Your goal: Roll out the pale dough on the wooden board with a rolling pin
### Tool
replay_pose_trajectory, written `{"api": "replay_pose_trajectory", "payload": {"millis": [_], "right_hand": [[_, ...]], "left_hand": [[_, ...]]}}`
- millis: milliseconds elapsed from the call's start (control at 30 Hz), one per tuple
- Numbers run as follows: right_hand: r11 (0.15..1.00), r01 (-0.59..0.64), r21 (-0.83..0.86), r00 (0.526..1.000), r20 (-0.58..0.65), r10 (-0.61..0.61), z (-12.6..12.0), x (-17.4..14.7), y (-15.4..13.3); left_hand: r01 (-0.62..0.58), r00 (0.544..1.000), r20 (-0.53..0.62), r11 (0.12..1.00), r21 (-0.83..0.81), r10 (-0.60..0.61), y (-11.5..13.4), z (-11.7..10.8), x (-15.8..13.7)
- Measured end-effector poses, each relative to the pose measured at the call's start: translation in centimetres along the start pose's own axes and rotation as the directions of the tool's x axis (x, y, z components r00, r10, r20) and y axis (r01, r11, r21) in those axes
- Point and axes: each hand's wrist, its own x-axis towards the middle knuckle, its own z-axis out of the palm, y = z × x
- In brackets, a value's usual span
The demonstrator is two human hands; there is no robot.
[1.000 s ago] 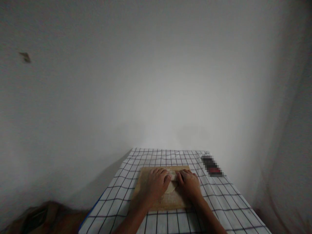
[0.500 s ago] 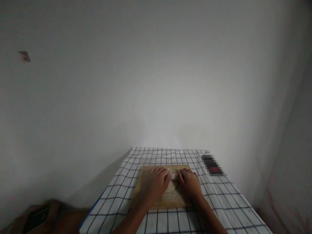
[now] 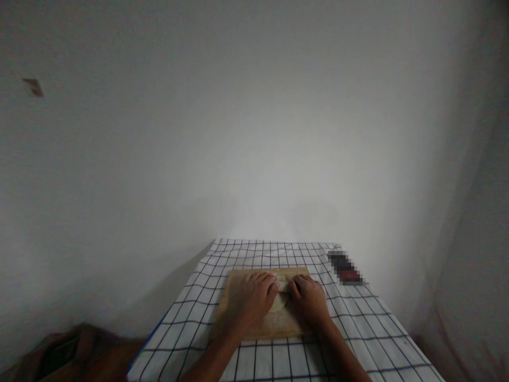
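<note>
A flat, roundish sheet of dough (image 3: pixel 279 303) lies on a floured wooden board (image 3: pixel 274 330), partly covered by my hands. Across its far part runs a short pale roll (image 3: pixel 283 286); I cannot tell whether it is a rolling pin or rolled-up dough. My left hand (image 3: pixel 259 291) is closed over the roll's left part, fingers bent and thumb toward the middle. On the other side my right hand (image 3: pixel 308 294) curls over its right part. A small gap between the hands shows the roll, whose ends are mostly hidden under my fingers.
The board rests on a table with a white, black-checked cloth (image 3: pixel 191 318). A blurred-out dark and red item (image 3: pixel 345 268) lies near the right edge. The table's far end meets a pale wall (image 3: pixel 254 132). Brown furniture (image 3: pixel 71 350) stands low at the left.
The view has shifted very slightly. Both hands stay in nearly the same place on the roll, and the dough looks much the same.
</note>
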Motion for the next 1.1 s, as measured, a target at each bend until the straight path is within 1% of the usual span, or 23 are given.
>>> {"api": "replay_pose_trajectory", "payload": {"millis": [267,500,667,767,867,967,1100], "right_hand": [[1.000,-0.011,0.026,1.000,-0.002,0.011,0.2,0.1,0.1],[1.000,-0.024,0.008,1.000,0.002,0.024,0.1,0.2,0.0],[1.000,-0.024,-0.012,0.999,0.043,0.025,-0.2,0.3,-0.2],[0.999,-0.025,-0.027,0.998,0.065,0.026,-0.2,0.5,-0.4],[0.998,0.004,-0.067,0.996,0.087,0.002,-0.2,0.8,-0.4],[0.989,0.061,-0.137,0.986,0.164,-0.038,-0.3,1.5,-0.3],[0.972,0.133,-0.191,0.951,0.300,-0.071,-0.4,3.1,0.1]], "left_hand": [[0.013,1.000,-0.017,1.000,-0.018,-0.013,-0.1,0.4,0.0],[0.016,1.000,-0.023,0.999,-0.028,-0.017,-0.2,0.6,0.0],[0.023,0.999,-0.039,0.999,-0.035,-0.024,-0.3,0.8,0.3],[0.028,0.999,-0.023,0.999,-0.037,-0.029,-0.1,0.4,0.6],[0.031,1.000,-0.003,0.999,-0.025,-0.031,0.1,0.0,1.0],[0.024,1.000,0.010,0.999,-0.021,-0.024,0.2,-0.1,1.4],[0.058,0.998,0.019,0.998,-0.001,-0.058,0.2,0.0,1.5]]}}
